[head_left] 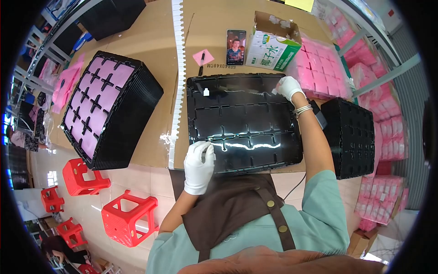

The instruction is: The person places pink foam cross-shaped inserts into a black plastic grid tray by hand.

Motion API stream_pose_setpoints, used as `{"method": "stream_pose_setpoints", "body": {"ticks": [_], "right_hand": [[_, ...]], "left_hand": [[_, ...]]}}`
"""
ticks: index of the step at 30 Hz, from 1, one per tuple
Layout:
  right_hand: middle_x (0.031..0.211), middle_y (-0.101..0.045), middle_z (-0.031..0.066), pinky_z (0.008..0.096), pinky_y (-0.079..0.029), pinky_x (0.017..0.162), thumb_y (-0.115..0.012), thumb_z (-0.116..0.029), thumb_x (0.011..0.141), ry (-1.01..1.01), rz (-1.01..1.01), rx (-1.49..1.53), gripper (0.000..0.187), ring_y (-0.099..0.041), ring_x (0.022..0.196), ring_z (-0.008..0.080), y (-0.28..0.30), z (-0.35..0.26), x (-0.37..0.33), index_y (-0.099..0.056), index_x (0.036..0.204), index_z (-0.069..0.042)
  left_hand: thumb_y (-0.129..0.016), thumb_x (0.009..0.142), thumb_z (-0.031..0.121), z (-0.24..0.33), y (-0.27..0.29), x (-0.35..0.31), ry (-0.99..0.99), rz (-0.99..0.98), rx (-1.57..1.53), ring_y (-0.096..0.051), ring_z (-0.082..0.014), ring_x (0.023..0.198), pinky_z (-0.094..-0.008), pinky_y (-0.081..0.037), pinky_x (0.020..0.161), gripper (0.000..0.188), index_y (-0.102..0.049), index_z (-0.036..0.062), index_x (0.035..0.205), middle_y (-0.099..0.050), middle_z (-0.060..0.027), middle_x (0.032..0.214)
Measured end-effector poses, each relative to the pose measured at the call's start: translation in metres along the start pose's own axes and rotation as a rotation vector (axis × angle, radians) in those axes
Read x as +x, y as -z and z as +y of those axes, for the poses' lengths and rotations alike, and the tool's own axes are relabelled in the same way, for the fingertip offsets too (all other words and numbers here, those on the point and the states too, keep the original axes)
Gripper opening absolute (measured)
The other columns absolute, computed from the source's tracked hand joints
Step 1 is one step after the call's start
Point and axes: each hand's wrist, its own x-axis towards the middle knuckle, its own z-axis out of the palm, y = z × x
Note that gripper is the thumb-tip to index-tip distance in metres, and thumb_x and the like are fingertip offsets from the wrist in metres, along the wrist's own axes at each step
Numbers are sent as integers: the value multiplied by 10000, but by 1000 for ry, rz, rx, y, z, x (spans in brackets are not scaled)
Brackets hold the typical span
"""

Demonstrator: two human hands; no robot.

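Note:
A black plastic tray [244, 116] with cross-shaped ridges lies in front of me, glossy with reflections. One small white label [206, 92] shows in its upper left compartment. My left hand [198, 167], in a white glove, is at the tray's near left edge, fingers bent together; a small pale bit shows at the fingertips. At the far right corner is my right hand [290, 87], also gloved, closed with fingertips pinched by a small pale piece I cannot make out clearly.
Left stands a tall stack of black trays [132, 114] topped with pink sheets [93, 98]. Another black stack [351, 137] is at right. Beyond the tray are a phone [236, 47], a carton [273, 48], a pen [201, 63] and pink packs [317, 66]. Red stools [130, 217] stand on the floor.

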Motion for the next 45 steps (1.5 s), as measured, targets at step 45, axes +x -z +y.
{"method": "stream_pose_setpoints", "body": {"ticks": [45], "right_hand": [[976,-683,152,403,-501,821,-630,-190,810,288,484,-6,234,-655,923,315,87,-65,97,-698,1020,-114]], "left_hand": [[-676,820,102,-7,2,-2,-42,8,47,-638,-296,790,-380,-520,683,120,-629,71,926,-630,-106,910]]}}
